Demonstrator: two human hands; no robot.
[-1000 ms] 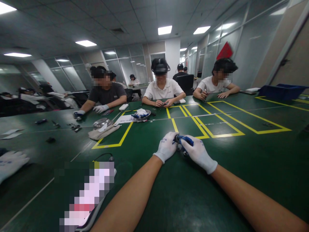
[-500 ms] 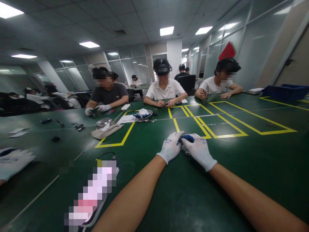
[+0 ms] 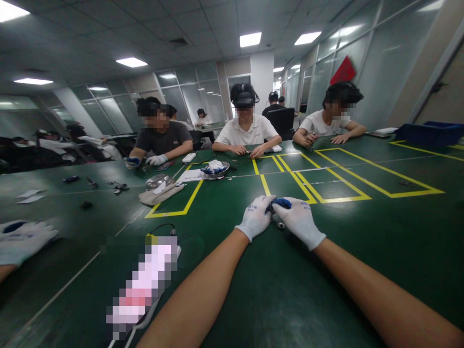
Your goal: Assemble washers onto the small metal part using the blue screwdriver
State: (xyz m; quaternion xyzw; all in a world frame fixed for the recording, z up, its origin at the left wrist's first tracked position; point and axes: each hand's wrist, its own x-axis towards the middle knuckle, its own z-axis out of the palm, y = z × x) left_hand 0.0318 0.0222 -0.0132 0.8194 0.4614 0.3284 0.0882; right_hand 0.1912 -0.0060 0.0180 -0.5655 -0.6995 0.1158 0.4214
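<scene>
Two gloved hands meet near the middle of the green bench (image 3: 290, 299). The left hand (image 3: 256, 216) and right hand (image 3: 299, 222) are both curled shut, fingertips pressed together on a small dark part (image 3: 269, 209) that is mostly hidden by the right glove's blue-coated fingers (image 3: 282, 203). A small round metal piece (image 3: 280, 225) lies on the bench at 6 o'clock of that part, between the wrists and apart from both gloves.

Bare green surface spreads wide at 3 and 5 o'clock of the hands. The far edge runs by the seated people at 12 o'clock. Yellow tape boxes (image 3: 328, 191) begin just at 1 o'clock. At 8 o'clock lies a blurred-out flat thing (image 3: 145, 285) with a black cable (image 3: 161, 227) at its far end. A co-worker's gloved hand (image 3: 25, 237) rests at 9 o'clock, well apart.

At 11 o'clock a shallow metal dish (image 3: 225, 168) holds blue-and-white gloves (image 3: 213, 167). At 10 o'clock a metal bowl (image 3: 155, 182) sits on a folded cloth (image 3: 159, 195), its contents too small to tell. A blue bin (image 3: 427, 133) stands at 2 o'clock, its inside out of sight.
</scene>
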